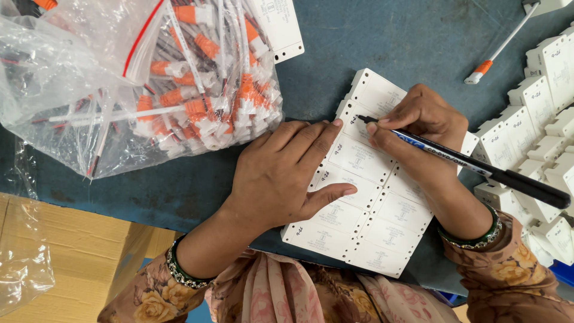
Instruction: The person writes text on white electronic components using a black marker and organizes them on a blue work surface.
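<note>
The person's left hand point(281, 173) lies flat and open, palm down, on a block of white flat modules point(365, 209) set side by side in two rows on the blue-green table point(388, 36); its fingers point toward two o'clock and the thumb stretches out toward three o'clock across the left row. The right hand point(421, 128) is closed around a black marker pen point(472, 164), gripping it between thumb and forefingers, with the tip touching the label of a module near the top of the left row, at about twelve o'clock from the left hand's fingertips. The pen's barrel runs away toward four o'clock, passing over the right wrist. Several modules in the left row carry short handwritten marks near their left edge. At ten o'clock from the hands, well apart from the block, a clear plastic bag point(119, 90) is stuffed with orange-and-white cable connectors. At three o'clock a heap of loose white modules point(538, 119) crowds close to the right forearm. A single white cable with an orange end point(499, 48) lies at one o'clock on the table. A cardboard box point(72, 257) sits at eight o'clock, below the table edge, with another crumpled clear bag point(24, 251) over its left side.
</note>
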